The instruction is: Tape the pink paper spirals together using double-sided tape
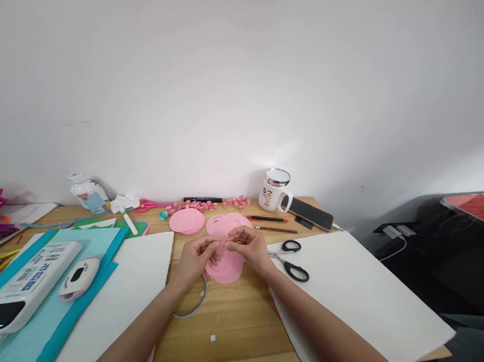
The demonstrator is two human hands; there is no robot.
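Both of my hands meet over the middle of the wooden desk [237, 317]. My left hand [194, 259] and my right hand [248, 246] pinch a pink paper spiral [225, 267] between their fingertips, with its loose coils hanging down onto the desk. More cut pink spirals [227, 224] lie just behind it. A stack of pink paper circles [187, 220] sits to the left of those. A row of small rolled pink paper roses [201, 205] lies near the wall.
Black-handled scissors [292, 260] lie right of my hands, with two pencils [270, 223], a white mug [274, 191] and a phone [309, 213] behind. White sheets [354, 286] flank the desk. Blue paper [70, 301], a white case [26, 285] and a tape ring [191, 306] sit left.
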